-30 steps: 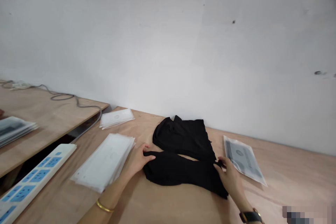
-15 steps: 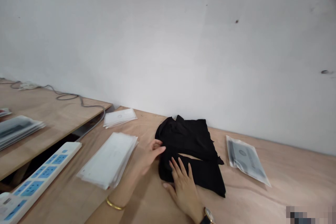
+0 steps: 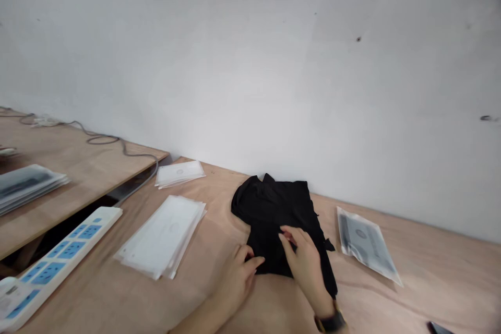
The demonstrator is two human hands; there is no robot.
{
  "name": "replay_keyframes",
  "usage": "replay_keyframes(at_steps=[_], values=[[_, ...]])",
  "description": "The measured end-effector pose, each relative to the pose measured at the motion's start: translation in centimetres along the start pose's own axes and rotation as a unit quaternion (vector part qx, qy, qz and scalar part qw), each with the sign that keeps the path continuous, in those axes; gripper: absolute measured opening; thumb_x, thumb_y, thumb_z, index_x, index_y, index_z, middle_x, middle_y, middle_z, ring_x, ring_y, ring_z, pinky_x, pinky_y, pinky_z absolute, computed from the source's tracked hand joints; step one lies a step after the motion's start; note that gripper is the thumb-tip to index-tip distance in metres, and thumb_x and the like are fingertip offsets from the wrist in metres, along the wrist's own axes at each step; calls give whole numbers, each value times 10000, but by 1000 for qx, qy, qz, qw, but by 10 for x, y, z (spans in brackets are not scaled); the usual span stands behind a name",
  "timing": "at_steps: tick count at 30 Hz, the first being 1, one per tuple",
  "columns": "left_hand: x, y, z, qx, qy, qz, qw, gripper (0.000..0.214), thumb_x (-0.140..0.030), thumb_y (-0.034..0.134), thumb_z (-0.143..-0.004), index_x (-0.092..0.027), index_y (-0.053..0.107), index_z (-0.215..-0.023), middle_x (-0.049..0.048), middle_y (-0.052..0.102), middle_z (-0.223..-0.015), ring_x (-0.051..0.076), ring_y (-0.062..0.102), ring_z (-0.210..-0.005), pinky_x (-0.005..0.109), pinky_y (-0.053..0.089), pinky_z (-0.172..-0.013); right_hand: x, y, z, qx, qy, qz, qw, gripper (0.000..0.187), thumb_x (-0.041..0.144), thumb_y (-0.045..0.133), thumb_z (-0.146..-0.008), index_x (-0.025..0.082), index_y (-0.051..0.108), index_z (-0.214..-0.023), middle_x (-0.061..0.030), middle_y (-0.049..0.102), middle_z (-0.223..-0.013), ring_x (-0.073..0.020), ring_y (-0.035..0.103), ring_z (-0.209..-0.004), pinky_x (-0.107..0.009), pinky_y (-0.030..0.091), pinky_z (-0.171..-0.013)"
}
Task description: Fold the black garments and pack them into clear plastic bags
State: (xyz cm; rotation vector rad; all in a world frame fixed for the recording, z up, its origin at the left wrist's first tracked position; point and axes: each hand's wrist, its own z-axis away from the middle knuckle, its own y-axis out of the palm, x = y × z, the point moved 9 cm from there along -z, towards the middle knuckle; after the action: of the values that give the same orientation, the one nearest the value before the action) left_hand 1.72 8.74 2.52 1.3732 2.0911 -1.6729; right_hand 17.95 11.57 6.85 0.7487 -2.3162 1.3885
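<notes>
A black cloth garment lies folded in a rough heap on the plywood table, close to the wall. My right hand rests on its middle with the fingers apart, a dark watch on the wrist. My left hand presses against the garment's near left edge with curled fingers. I cannot tell whether it grips the cloth. The underside of the garment is hidden.
A stack of clear plastic sleeves lies left of the garment, and a smaller stack lies behind it. A flat plastic packet lies to the right. A white power strip sits at the left, near a lower wooden table with more packets.
The garment's lower part is now narrower and more gathered, and the gap between its layers is gone. My right hand has moved from the garment's right side onto its middle, and my left hand has moved nearer.
</notes>
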Motion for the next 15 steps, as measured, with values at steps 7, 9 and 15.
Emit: replay_keyframes(at_steps=[7,9,15], values=[[8,16,2,29,-1,-41,999,436,-59,418,-867,-313,634,-1148,44,523,-957,182,520,-872,282,457,-747,-10,59,-42,-8,-15,28,999,309,331,430,-907,214,640,-714,-40,633,-702,-200,601,-674,-295,459,-634],[9,19,4,40,-7,-43,998,444,-55,427,-857,-322,635,-1144,41,520,-955,176,520,-857,275,453,-735,-25,53,-39,-32,3,41,999,371,345,358,-930,183,627,-731,-68,612,-696,-217,586,-676,-323,450,-648],[2,17,3,62,-19,-39,997,494,-31,443,-814,-286,591,-1211,75,504,-1036,211,510,-958,320,463,-814,-10,55,-27,-2,-48,87,995,263,450,517,-865,223,643,-906,-59,625,-877,-226,557,-828,-330,427,-741]])
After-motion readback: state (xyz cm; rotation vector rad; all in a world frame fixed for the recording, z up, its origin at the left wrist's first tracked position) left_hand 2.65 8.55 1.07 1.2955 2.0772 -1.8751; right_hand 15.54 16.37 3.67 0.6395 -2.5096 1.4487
